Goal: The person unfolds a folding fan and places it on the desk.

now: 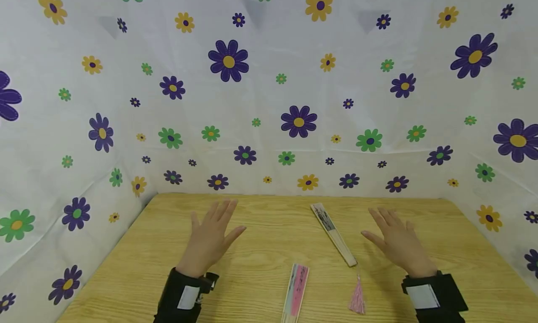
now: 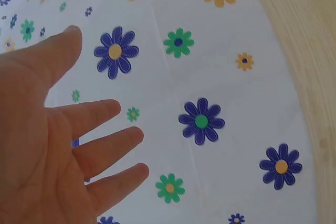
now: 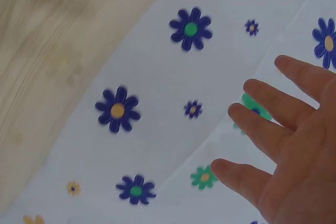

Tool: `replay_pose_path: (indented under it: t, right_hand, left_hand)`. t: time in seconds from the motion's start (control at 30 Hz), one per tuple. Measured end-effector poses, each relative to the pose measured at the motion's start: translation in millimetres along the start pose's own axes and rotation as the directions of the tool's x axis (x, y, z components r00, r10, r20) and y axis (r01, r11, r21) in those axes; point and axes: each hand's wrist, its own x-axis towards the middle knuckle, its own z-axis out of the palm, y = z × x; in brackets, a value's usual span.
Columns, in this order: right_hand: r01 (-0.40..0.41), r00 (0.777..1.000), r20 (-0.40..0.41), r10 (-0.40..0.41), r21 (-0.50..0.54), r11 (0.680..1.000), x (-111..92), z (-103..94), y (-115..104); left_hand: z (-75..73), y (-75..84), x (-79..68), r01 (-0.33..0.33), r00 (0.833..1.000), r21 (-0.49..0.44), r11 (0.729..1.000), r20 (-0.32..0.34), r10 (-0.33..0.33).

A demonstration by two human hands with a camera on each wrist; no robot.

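Both hands are held up over the wooden table with fingers spread and nothing in them. My left hand is on the left side, its palm and fingers also showing in the left wrist view. On the right, my right hand is nearest to a folded hand fan with pale wooden ribs and a dark-patterned section. A pink tassel hangs off that fan's lower end and lies on the table. Between the hands, closer to the front, lies a second folded fan in pink and grey-blue, cut off by the frame's bottom edge.
The wooden table has light grain. A white curtain printed with purple, yellow and green flowers stands behind it and along both sides. Each wrist carries a black strap with a white patch, below dark sleeves.
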Motion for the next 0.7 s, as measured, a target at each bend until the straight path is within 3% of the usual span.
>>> replay_pose_path:
  t: [0.1, 0.3, 0.5, 0.7]
  right_hand:
    - [-0.032, 0.999, -0.004, 0.032, 0.038, 0.999, 6.2, 11.2, -21.2]
    - [-0.226, 0.974, 0.046, 0.222, 0.125, 0.966, 18.1, 36.3, -54.6]
    - [-0.349, 0.935, 0.117, 0.335, 0.13, 0.928, 18.0, 50.8, -62.0]
    - [-0.379, 0.918, 0.167, 0.359, 0.108, 0.919, 17.3, 53.0, -61.4]
  left_hand:
    - [1.2, 8.0, -1.5, -0.029, 1.0, 0.006, 1.0, -0.003, 0.029]
    - [0.4, 24.0, -3.9, -0.066, 0.997, 0.006, 0.998, 0.027, 0.066]
    - [-0.5, 32.6, -6.7, -0.091, 0.994, -0.012, 0.996, 0.054, 0.091]
    - [-1.7, 33.1, -9.4, -0.101, 0.993, -0.023, 0.995, 0.052, 0.103]
